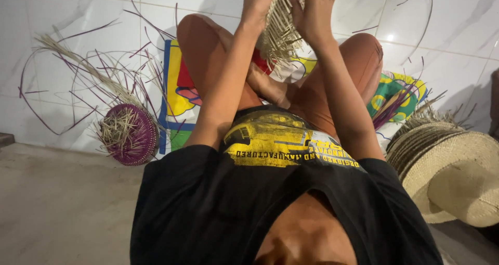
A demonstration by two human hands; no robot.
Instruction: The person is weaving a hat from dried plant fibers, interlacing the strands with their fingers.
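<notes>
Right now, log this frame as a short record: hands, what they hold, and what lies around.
left hand: gripping the woven straw piece on its left side
right hand: gripping the same piece on its right side
straw piece: partly woven, loose ends hanging down
posture: seated cross-legged on a colourful mat
to the left: purple woven disc with loose strands
to the right: stack of straw hats

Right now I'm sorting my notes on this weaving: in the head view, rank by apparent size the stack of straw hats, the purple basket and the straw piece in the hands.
1. stack of straw hats, though nearer the camera.
2. purple basket.
3. straw piece, partly cropped and covered by the hands, so unsure.
</notes>
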